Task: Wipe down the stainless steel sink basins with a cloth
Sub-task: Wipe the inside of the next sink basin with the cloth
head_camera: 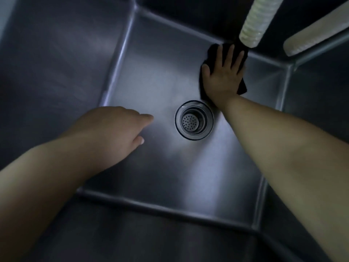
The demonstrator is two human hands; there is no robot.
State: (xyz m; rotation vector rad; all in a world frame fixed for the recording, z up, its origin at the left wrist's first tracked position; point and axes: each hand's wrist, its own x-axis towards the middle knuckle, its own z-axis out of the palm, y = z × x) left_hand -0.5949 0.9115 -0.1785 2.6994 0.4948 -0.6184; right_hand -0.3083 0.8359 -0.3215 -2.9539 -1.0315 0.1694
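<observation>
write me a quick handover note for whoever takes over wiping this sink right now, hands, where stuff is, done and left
Right hand: fingers spread flat, pressing the black cloth onto the basin floor near the far right corner, beyond the drain strainer.
Left hand: holds nothing, fingers loosely curled, above the floor left of the drain.
A pale ribbed hose hangs over the far corner.
Done: cannot tell which areas are wiped.
Left: likely the rest of the floor, the walls, any other basin.

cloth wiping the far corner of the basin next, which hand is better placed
Right. The right hand already lies flat on the dark cloth on the basin floor near the far wall. The left hand holds nothing and hovers left of the drain.
</observation>
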